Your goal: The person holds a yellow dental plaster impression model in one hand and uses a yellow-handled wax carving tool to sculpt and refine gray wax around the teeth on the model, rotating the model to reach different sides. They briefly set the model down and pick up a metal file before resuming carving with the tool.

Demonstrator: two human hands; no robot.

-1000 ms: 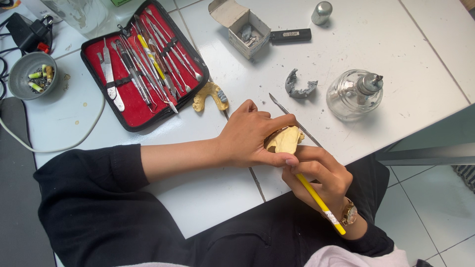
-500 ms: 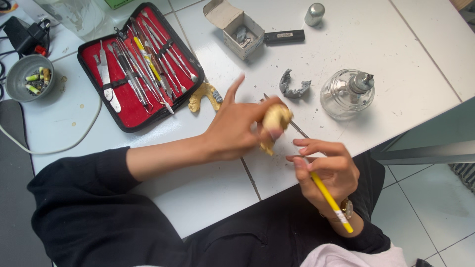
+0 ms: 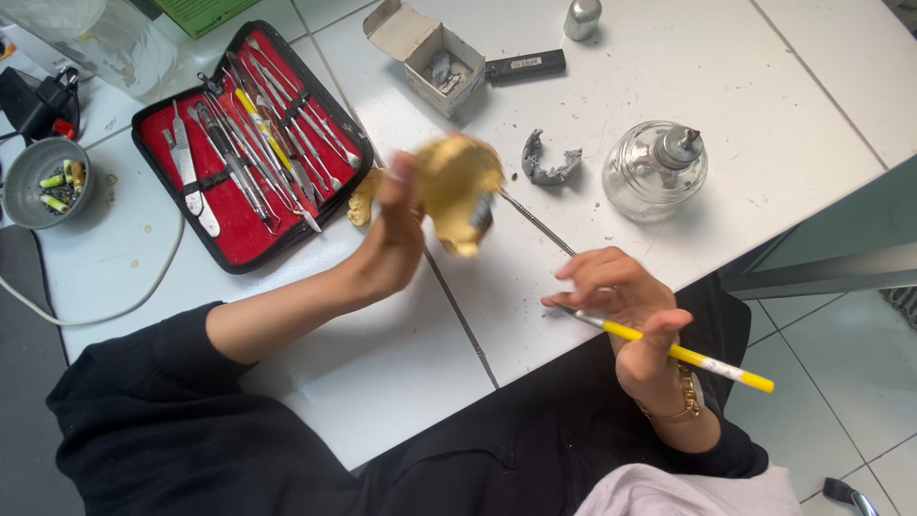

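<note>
Left hand (image 3: 396, 239) grips yellow dental cast (image 3: 457, 186), raised off white table (image 3: 764, 115), tilted for viewing, blurred; right hand (image 3: 626, 311) pinches yellow-handled tool (image 3: 669, 351), parked right; red instrument case (image 3: 244, 143) far left.

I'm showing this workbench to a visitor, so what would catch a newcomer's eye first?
First, the yellow plaster-like cast, blurred, raised in the left hand at the centre above the white table. Next, the open red-lined instrument case at upper left, full of metal tools. Then the yellow-handled tool in the right hand, with a glass spirit burner to the right.
</note>
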